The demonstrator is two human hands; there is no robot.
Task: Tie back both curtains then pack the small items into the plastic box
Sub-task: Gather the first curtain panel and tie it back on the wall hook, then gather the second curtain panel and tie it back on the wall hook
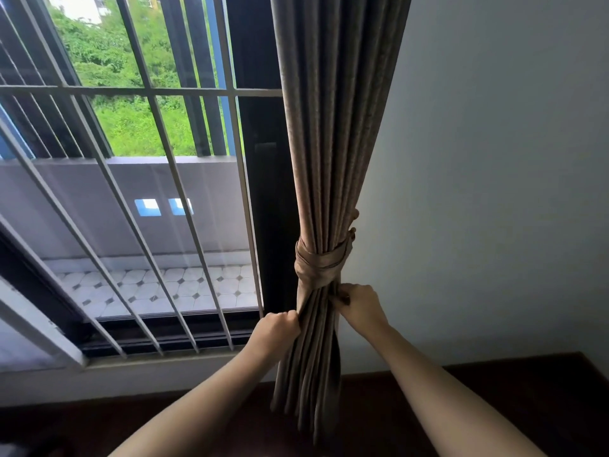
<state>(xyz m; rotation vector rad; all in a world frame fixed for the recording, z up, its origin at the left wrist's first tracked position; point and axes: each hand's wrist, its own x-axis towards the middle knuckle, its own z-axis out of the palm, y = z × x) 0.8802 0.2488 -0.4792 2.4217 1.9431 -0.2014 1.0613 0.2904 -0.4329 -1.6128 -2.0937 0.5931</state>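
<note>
Curtain right of the window, bunched in a tie-back, with left hand and right hand clutching folds just below; other curtain and box unseen.

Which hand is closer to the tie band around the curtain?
Right. The right hand pinches the curtain just under the tie band; the left hand grips its folds lower, at the left edge.

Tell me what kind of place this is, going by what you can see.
Probably a room in a home, perhaps a flat: a pleated curtain held by a fabric tie hangs beside a barred window, with a tiled balcony and greenery outside.
</note>
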